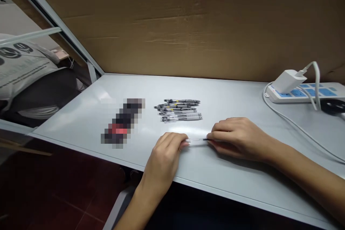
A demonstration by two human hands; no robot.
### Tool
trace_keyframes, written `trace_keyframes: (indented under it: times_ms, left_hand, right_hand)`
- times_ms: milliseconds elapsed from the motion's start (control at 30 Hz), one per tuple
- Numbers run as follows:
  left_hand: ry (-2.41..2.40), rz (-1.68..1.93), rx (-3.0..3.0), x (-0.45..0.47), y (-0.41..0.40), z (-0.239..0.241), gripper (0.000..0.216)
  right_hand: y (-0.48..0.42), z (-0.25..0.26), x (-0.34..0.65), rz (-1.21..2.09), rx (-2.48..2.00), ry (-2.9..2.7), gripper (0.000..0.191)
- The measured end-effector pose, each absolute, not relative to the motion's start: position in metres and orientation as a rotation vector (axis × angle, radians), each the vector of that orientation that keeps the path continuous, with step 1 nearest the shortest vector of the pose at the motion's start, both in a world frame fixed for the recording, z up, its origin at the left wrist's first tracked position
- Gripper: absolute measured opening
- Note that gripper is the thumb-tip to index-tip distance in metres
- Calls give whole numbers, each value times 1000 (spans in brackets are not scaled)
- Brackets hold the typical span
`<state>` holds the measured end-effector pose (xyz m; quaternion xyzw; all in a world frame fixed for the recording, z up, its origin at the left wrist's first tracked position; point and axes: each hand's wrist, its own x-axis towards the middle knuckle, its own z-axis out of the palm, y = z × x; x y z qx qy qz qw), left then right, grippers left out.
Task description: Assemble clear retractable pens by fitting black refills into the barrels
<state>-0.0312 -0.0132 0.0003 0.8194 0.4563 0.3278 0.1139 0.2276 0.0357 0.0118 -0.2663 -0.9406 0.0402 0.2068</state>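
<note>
Over the front part of the tabletop, my left hand [165,154] and my right hand [238,136] face each other with fingertips pinched. Between them stretches a slim pen [198,139], clear to whitish at the left and dark towards the right. My left fingers close on its whitish end, my right fingers on the dark end. Both ends are hidden in the fingers, so I cannot tell whether it is one piece or two. Just beyond my hands lies a row of several clear-barrelled pens [179,109], some with dark grips and some with pale ones.
A blurred-out dark and red item [120,124] lies left of the pens. At the right back a white power strip [299,93] holds a white charger [288,81], its cable [293,124] trailing forward. Cardboard [183,25] walls the back. A metal frame [54,14] borders the left.
</note>
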Motion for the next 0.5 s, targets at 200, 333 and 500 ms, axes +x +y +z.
trace_keyframes:
  times_ms: [200, 333, 500]
  left_hand:
    - [1306, 927, 2468, -30, -14, 3, 6]
    - [1330, 953, 2450, -31, -14, 2, 9]
    - [1485, 954, 2401, -31, -12, 0, 10]
  right_hand:
    - [31, 15, 219, -10, -707, -2593, 22]
    - [30, 16, 218, -1, -756, -2535, 19]
    - [32, 16, 224, 98, -808, -2498, 18]
